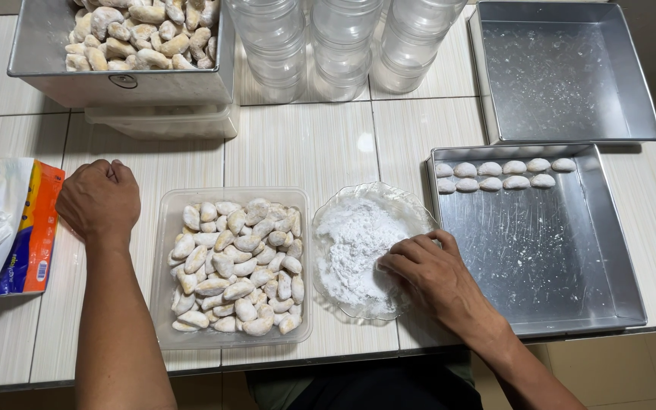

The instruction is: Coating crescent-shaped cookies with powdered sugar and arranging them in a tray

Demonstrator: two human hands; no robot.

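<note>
The right hand [428,275] has its curled fingers in the glass dish [411,209] of white powder near the front edge of the tabletop [305,144]; whether it grips a cookie, I cannot tell. The left hand [99,199] rests clenched, holding nothing, beside the plastic tub [162,228] of cookies. A careless push could slide the dish off the front edge or spill powder toward the metal tray [616,250].
</note>
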